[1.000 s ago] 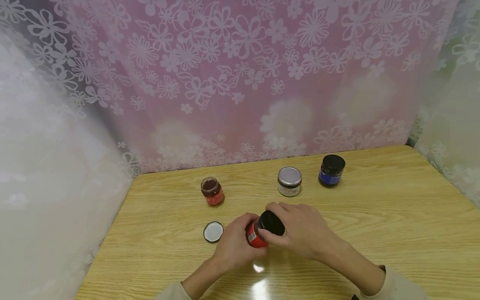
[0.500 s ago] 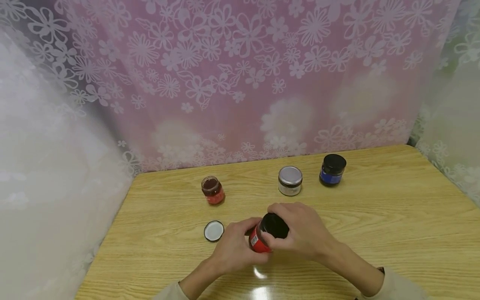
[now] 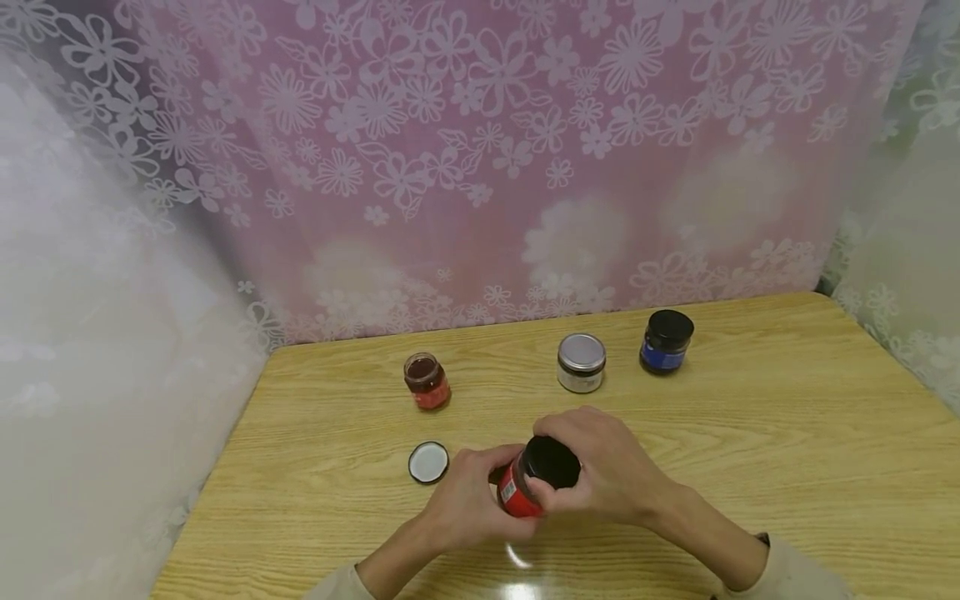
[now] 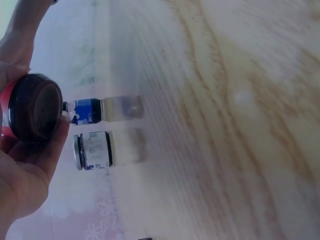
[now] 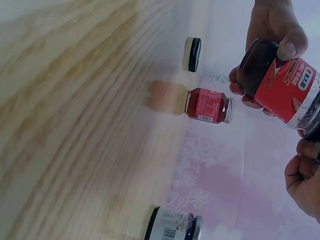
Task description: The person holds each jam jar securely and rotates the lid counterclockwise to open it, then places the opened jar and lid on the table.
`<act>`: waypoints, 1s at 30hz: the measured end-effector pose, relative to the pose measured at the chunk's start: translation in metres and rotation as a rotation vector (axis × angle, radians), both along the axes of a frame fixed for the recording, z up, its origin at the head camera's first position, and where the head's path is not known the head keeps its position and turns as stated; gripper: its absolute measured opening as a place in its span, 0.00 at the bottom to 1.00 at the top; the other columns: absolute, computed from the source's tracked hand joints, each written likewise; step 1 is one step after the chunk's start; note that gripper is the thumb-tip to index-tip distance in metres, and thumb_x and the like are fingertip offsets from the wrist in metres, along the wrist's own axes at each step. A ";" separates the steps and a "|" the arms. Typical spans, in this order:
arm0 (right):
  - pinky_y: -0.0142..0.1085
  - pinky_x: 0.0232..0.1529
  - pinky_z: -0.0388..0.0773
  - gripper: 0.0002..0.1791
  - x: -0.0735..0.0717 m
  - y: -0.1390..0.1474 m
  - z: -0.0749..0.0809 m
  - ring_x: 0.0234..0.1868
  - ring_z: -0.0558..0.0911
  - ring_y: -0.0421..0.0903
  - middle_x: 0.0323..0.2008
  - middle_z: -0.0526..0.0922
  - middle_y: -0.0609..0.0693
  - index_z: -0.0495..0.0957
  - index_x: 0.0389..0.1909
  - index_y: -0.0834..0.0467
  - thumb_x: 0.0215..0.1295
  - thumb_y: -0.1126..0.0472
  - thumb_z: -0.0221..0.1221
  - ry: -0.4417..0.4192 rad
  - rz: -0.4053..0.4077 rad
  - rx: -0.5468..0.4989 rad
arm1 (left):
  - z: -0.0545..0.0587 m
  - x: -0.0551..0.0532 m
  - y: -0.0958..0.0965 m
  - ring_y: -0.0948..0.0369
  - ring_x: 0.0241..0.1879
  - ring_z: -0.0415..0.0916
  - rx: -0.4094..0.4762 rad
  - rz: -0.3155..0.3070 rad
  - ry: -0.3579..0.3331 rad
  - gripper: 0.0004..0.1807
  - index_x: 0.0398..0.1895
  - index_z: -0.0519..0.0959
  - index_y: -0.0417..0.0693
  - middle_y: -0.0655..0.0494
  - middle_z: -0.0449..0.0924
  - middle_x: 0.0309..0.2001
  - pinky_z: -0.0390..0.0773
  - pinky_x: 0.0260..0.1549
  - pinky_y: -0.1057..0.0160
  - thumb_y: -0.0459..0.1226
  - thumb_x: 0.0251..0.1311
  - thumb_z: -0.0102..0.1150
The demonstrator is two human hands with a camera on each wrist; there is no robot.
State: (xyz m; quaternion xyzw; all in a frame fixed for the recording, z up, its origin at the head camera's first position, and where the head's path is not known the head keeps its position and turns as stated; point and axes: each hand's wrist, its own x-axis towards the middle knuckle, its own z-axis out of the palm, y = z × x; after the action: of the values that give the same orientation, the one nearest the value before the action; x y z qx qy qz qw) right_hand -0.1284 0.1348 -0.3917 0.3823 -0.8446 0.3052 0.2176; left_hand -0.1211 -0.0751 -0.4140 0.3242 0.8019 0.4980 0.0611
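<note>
A glass jar (image 3: 512, 493) with a red label is tilted between both hands, raised off the table in the wrist views. My left hand (image 3: 472, 506) grips its body from the left. The fingers and thumb of my right hand (image 3: 611, 468) curl round its black lid (image 3: 553, 461), which sits on the jar. In the right wrist view the red label (image 5: 287, 87) faces the camera; the left wrist view shows the jar's dark base (image 4: 37, 107). Left of the hands, a loose lid (image 3: 428, 462) lies with its white inside up.
An uncovered small jar (image 3: 430, 392) of dark red contents stands behind the loose lid. Farther back are a jar with a silver lid (image 3: 581, 354) and a black-lidded jar with a blue label (image 3: 663, 354). A flowered curtain (image 3: 525, 208) hangs behind the wooden table (image 3: 787, 417).
Both hands and the red-labelled jar have shifted slightly right and toward the person. The right hand keeps its hold on the black lid; the other jars and the loose lid stay put.
</note>
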 end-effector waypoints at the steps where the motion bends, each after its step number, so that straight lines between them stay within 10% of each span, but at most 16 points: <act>1: 0.34 0.32 0.75 0.20 -0.001 0.001 0.000 0.34 0.76 0.35 0.34 0.79 0.39 0.79 0.41 0.52 0.51 0.44 0.64 0.002 0.023 0.004 | -0.001 0.000 0.000 0.71 0.35 0.79 0.005 -0.013 -0.008 0.27 0.51 0.78 0.57 0.68 0.81 0.38 0.81 0.30 0.67 0.36 0.41 0.71; 9: 0.35 0.40 0.75 0.20 -0.008 0.004 0.003 0.37 0.76 0.36 0.37 0.78 0.38 0.78 0.44 0.52 0.56 0.44 0.61 0.028 0.251 0.067 | -0.006 0.000 -0.006 0.69 0.36 0.80 0.029 -0.152 -0.149 0.23 0.48 0.78 0.57 0.66 0.81 0.39 0.80 0.35 0.66 0.36 0.44 0.72; 30: 0.29 0.38 0.73 0.23 -0.006 0.015 0.015 0.38 0.72 0.29 0.40 0.73 0.30 0.76 0.52 0.42 0.56 0.42 0.63 -0.089 0.290 0.229 | -0.006 -0.006 -0.015 0.68 0.40 0.78 -0.046 -0.266 -0.184 0.24 0.52 0.75 0.55 0.66 0.79 0.43 0.78 0.40 0.67 0.39 0.49 0.71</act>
State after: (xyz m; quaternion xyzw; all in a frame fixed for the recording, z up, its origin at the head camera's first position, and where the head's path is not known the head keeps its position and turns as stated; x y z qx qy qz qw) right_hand -0.1349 0.1503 -0.3766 0.5084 -0.8187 0.2519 0.0887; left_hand -0.1276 -0.0901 -0.4204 0.3790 0.7542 0.4946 0.2069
